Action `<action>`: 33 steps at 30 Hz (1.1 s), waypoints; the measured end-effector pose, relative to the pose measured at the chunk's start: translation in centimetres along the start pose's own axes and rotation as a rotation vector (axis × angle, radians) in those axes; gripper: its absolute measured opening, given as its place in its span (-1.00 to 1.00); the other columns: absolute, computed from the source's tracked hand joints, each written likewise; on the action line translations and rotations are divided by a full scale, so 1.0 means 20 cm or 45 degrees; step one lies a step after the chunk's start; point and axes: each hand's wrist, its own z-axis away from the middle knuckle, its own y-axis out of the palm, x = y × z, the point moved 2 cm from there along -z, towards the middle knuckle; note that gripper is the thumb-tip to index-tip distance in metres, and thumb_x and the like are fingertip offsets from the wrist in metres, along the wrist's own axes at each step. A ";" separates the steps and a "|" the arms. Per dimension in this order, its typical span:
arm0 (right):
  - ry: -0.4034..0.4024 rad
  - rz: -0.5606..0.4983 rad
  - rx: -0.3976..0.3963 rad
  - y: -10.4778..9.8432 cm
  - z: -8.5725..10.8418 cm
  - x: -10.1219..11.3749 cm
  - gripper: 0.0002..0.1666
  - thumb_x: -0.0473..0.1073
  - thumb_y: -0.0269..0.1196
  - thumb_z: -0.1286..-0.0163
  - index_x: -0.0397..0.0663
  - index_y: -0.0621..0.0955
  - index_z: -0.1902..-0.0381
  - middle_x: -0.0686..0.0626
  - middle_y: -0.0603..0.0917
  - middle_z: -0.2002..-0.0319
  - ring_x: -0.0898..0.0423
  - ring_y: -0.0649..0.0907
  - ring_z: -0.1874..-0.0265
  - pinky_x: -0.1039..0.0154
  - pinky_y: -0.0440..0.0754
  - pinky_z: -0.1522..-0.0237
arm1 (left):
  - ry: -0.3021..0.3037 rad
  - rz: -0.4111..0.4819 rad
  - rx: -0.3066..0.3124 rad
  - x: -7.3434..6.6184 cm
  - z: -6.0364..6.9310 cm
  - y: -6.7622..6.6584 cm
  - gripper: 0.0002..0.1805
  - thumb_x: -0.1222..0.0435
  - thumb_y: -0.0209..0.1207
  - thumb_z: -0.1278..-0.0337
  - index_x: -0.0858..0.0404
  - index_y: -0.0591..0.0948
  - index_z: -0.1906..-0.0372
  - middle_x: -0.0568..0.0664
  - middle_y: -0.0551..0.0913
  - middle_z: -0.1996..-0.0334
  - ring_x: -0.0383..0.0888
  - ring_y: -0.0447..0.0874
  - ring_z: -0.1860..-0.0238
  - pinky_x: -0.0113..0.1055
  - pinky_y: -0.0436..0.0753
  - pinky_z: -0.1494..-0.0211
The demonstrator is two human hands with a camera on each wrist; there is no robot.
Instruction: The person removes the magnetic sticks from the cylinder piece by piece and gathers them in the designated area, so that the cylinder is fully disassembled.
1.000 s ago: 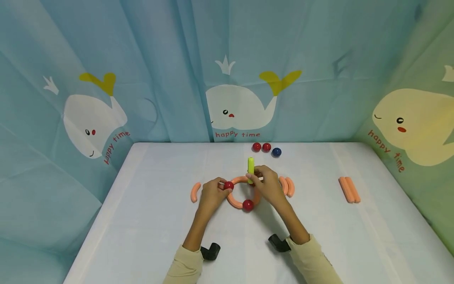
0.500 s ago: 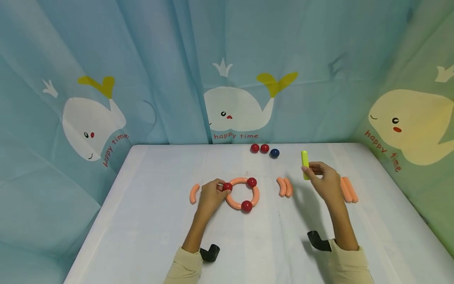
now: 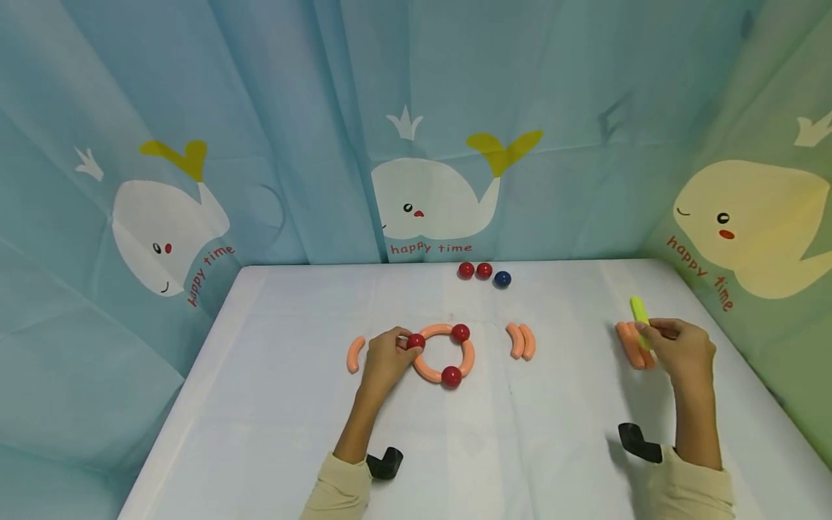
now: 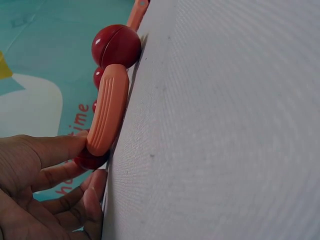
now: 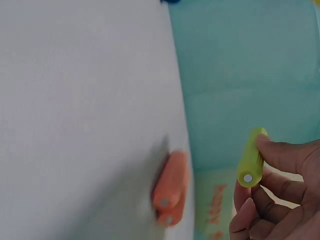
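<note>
My left fingers (image 4: 60, 175) pinch the orange ring's (image 3: 427, 371) leftmost ball (image 3: 416, 341); well right of that ring, my right fingers (image 5: 285, 190) pinch a lime-green rod (image 5: 252, 160).

The ring (image 3: 468, 357) lies on the table (image 3: 260, 433). At the ring's left sits one ball (image 3: 416, 341), pinched in the left hand (image 3: 386, 357); a second ball (image 3: 460, 333) sits at its right rear, a third ball (image 3: 451, 377) at its front. Left of the ring lies a lone rod (image 3: 354, 354); right of it, a near pair of rods (image 3: 528, 342); well to its right, a far pair of rods (image 3: 629, 345) and, raised off the table, the right hand (image 3: 682, 350) with a held rod (image 3: 639, 315). Behind the ring lie three loose balls (image 3: 484, 271).
</note>
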 end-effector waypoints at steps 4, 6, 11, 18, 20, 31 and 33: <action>0.105 -0.002 0.026 -0.02 -0.04 -0.09 -0.29 0.15 0.15 -0.40 -0.42 0.52 -0.14 -0.30 0.62 0.10 -0.05 0.46 0.13 0.31 0.39 0.42 | 0.008 0.001 -0.007 0.00 0.00 0.00 -0.69 0.27 0.36 -0.10 0.29 0.66 0.05 0.06 0.70 0.32 -0.18 0.62 0.36 -0.38 0.56 0.37; 0.165 -0.025 0.057 -0.03 -0.06 -0.12 -0.28 0.16 0.13 -0.41 -0.44 0.50 -0.15 -0.37 0.56 0.01 -0.10 0.42 0.10 0.21 0.36 0.35 | 0.007 0.002 -0.010 0.00 0.01 0.00 -0.69 0.27 0.36 -0.10 0.29 0.66 0.05 0.06 0.71 0.32 -0.18 0.62 0.35 -0.37 0.57 0.35; 0.296 -0.058 0.141 -0.04 -0.10 -0.20 -0.29 0.13 0.14 -0.41 -0.49 0.48 -0.11 -0.39 0.44 -0.07 -0.15 0.36 0.07 0.09 0.31 0.25 | -0.006 -0.001 -0.006 0.00 0.00 0.00 -0.68 0.26 0.36 -0.11 0.28 0.66 0.04 0.05 0.69 0.32 -0.19 0.61 0.35 -0.38 0.56 0.35; 0.340 -0.045 0.229 -0.02 -0.14 -0.24 -0.31 0.11 0.20 -0.38 -0.51 0.50 -0.05 -0.42 0.39 -0.07 -0.19 0.34 0.07 0.06 0.32 0.24 | 0.018 0.001 -0.008 -0.01 0.00 -0.01 -0.67 0.27 0.36 -0.11 0.30 0.65 0.04 0.06 0.69 0.32 -0.17 0.62 0.36 -0.38 0.57 0.36; 0.347 -0.045 0.239 -0.01 -0.15 -0.24 -0.32 0.09 0.19 -0.39 -0.51 0.50 -0.05 -0.41 0.40 -0.04 -0.19 0.33 0.07 0.06 0.32 0.24 | 0.026 -0.001 -0.010 -0.01 0.00 -0.01 -0.68 0.27 0.36 -0.11 0.30 0.65 0.04 0.07 0.69 0.32 -0.17 0.62 0.36 -0.38 0.57 0.37; 0.417 -0.076 0.279 0.00 -0.16 -0.24 -0.28 0.15 0.15 -0.42 -0.48 0.47 -0.11 -0.41 0.34 -0.11 -0.25 0.30 -0.02 -0.14 0.34 0.05 | 0.019 0.008 -0.014 -0.02 -0.01 -0.02 -0.69 0.27 0.35 -0.11 0.30 0.66 0.04 0.07 0.68 0.33 -0.17 0.61 0.37 -0.39 0.56 0.38; 0.404 -0.077 0.274 0.00 -0.16 -0.24 -0.25 0.17 0.12 -0.43 -0.49 0.46 -0.14 -0.43 0.33 -0.14 -0.27 0.29 -0.05 -0.19 0.32 0.00 | 0.016 0.007 -0.019 -0.02 -0.01 -0.02 -0.68 0.27 0.36 -0.11 0.29 0.66 0.04 0.07 0.68 0.33 -0.17 0.61 0.37 -0.39 0.55 0.38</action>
